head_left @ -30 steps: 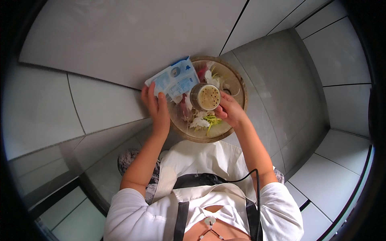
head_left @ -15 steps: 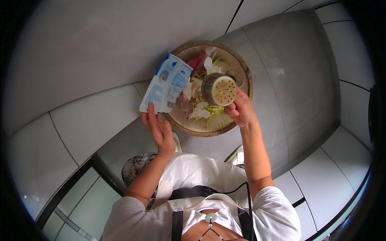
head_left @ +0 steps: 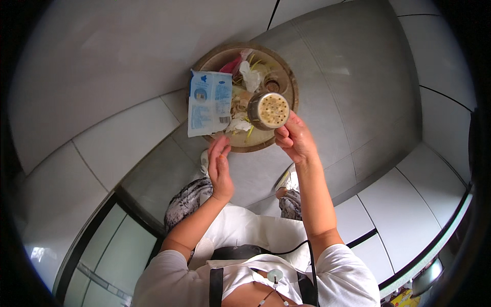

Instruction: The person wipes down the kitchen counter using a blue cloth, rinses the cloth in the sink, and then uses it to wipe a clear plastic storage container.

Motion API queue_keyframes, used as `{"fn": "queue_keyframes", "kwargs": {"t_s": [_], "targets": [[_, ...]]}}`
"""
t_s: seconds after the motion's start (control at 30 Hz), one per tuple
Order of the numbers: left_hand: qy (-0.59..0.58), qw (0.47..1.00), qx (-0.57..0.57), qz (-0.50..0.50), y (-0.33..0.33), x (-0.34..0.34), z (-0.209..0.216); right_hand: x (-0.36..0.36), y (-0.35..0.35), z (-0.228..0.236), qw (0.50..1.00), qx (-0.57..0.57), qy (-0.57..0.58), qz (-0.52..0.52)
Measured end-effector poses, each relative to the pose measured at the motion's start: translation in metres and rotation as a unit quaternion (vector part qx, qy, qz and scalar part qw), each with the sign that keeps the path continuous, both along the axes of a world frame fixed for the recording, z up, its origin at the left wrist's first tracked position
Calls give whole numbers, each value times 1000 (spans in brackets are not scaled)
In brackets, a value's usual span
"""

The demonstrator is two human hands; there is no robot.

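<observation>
Packet (head_left: 209, 105) could be knocked outside the bin (head_left: 260, 147) if nudged by the empty, uncurled left hand (head_left: 220, 166); cup (head_left: 272, 110) is gripped by the right hand (head_left: 298, 139).

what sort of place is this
Probably a kitchen or utility area indoors, judging by the pale wall tiles, the round container of what look like food scraps, and the perforated metal cup in the right hand.

At left, the round brown-rimmed bin (head_left: 293, 82) is blocked by a rectangular blue-and-white packet (head_left: 209, 105); passage is allowed over grey floor tiles (head_left: 358, 102) rightward.
</observation>
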State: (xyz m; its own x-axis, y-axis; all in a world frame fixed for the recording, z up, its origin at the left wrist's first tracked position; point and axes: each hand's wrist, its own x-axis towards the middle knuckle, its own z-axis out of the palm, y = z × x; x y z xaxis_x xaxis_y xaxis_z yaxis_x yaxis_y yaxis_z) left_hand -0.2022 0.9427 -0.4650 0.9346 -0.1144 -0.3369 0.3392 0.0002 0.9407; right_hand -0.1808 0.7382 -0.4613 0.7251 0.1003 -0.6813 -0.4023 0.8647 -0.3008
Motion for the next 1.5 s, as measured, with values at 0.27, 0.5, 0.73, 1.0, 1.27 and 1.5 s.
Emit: {"fn": "queue_keyframes", "kwargs": {"t_s": [0.27,0.5,0.73,1.0,1.27,1.5], "targets": [[114,993,-32,9,-19,-1,57,24,-10,69,998,-27,18,47],[122,990,-27,61,-2,32,146,37,-12,171,990,-89,-17,111],[53,998,-22,25,5,65,297,41,-36,317,976,-132,-47,169],[-49,998,16,27,-26,109,416,67,-83,457,950,-195,-138,202],[-16,983,-4,184,-106,98,456,123,-162,507,880,-259,-225,328],[-63,971,-37,229,-151,136,472,187,-196,516,869,-285,-235,328]]}}
